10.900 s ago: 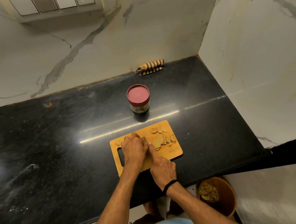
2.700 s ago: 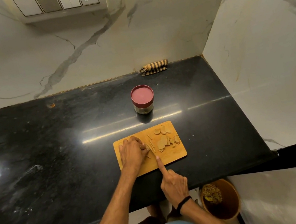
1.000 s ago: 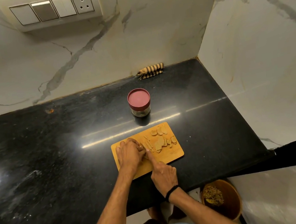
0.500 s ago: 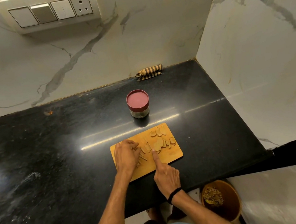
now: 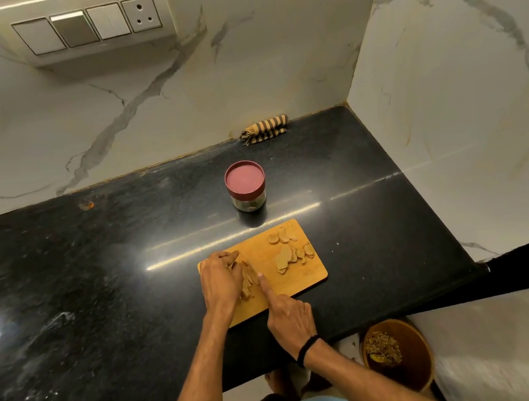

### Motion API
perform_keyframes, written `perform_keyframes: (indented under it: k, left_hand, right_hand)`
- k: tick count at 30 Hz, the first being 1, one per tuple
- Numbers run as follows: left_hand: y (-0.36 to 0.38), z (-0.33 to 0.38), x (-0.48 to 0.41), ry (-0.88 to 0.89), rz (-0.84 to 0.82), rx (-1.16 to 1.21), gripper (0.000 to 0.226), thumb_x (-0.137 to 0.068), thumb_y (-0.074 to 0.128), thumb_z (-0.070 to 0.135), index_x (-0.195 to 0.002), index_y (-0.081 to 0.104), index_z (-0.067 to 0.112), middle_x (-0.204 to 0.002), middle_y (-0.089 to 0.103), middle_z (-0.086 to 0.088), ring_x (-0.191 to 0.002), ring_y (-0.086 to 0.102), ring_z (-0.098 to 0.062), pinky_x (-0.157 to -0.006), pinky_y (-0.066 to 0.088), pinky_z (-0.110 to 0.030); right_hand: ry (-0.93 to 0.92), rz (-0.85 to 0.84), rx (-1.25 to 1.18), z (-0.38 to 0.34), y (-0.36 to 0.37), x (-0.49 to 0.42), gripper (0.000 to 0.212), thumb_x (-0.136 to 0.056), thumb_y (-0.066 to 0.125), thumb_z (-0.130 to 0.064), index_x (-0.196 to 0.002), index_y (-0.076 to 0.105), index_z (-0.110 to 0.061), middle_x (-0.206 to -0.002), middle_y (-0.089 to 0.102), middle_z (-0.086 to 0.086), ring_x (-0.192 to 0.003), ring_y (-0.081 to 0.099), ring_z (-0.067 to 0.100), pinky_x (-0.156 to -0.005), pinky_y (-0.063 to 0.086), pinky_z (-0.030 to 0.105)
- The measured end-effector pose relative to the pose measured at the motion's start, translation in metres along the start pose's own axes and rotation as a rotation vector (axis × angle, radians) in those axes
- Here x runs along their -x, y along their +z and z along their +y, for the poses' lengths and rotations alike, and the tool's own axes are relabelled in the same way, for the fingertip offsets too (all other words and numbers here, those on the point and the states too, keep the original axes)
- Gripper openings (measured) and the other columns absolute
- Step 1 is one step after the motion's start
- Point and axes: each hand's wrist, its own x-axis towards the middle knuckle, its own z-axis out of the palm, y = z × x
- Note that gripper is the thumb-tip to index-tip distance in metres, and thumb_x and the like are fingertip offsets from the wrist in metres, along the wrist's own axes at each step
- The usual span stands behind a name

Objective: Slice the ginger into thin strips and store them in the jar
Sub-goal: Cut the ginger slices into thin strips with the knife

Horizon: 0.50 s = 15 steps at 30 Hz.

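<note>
One jar — red lid on.

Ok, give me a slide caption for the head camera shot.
Left hand steadies ginger on the wooden cutting board, right hand beside it, forefinger extended; red-lidded jar closed behind.

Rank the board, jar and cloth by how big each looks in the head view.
1. board
2. jar
3. cloth, though it looks close to the jar in size and lies farther from the camera, so this is unsure.

A striped cloth lies against the far wall — on the black countertop. Near right, on the floor — a brown bin holding scraps.
</note>
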Motion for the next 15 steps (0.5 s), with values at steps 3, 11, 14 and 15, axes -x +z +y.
perform_keyframes:
  k: [3, 11, 14, 15]
  left_hand:
    - [0.004, 0.006, 0.0, -0.016, -0.001, 0.016, 0.032, -0.091, 0.07, 0.011, -0.123, 0.07, 0.009, -0.125, 0.067, -0.009, -0.115, 0.061, -0.021, -0.1, 0.052, -0.035]
    - [0.031, 0.032, -0.001, 0.102, -0.093, 0.013, 0.04, -0.095, 0.067, 0.025, -0.133, 0.064, 0.012, -0.127, 0.061, -0.007, -0.119, 0.054, -0.024, -0.099, 0.047, -0.033]
    - [0.038, 0.043, -0.008, 0.104, -0.07, 0.001, 0.041, -0.099, 0.061, 0.028, -0.138, 0.059, 0.014, -0.125, 0.056, -0.007, -0.114, 0.052, -0.022, -0.092, 0.048, -0.031]
    - [0.04, 0.047, -0.01, 0.112, -0.073, 0.002, 0.041, -0.099, 0.061, 0.029, -0.137, 0.06, 0.015, -0.123, 0.056, -0.007, -0.112, 0.053, -0.021, -0.09, 0.05, -0.031]
  right_hand:
    - [0.04, 0.051, -0.049, 0.0, -0.001, 0.002, 0.083, -0.086, 0.06, -0.004, -0.155, 0.022, -0.028, -0.056, 0.037, -0.01, -0.044, 0.032, 0.005, -0.045, 0.027, 0.02]
    - [0.272, 0.262, -0.248, 0.014, -0.034, -0.017, 0.053, -0.103, 0.046, -0.022, -0.151, 0.028, -0.034, -0.052, 0.033, -0.01, -0.046, 0.033, 0.006, -0.047, 0.026, 0.019]
    - [0.305, 0.251, -0.28, 0.021, -0.039, -0.018, 0.05, -0.104, 0.042, -0.024, -0.15, 0.024, -0.034, -0.053, 0.035, -0.007, -0.048, 0.036, 0.008, -0.048, 0.028, 0.019]
    - [0.309, 0.248, -0.283, 0.022, -0.039, -0.017, 0.05, -0.105, 0.041, -0.025, -0.151, 0.025, -0.034, -0.053, 0.036, -0.006, -0.048, 0.037, 0.009, -0.048, 0.029, 0.019]
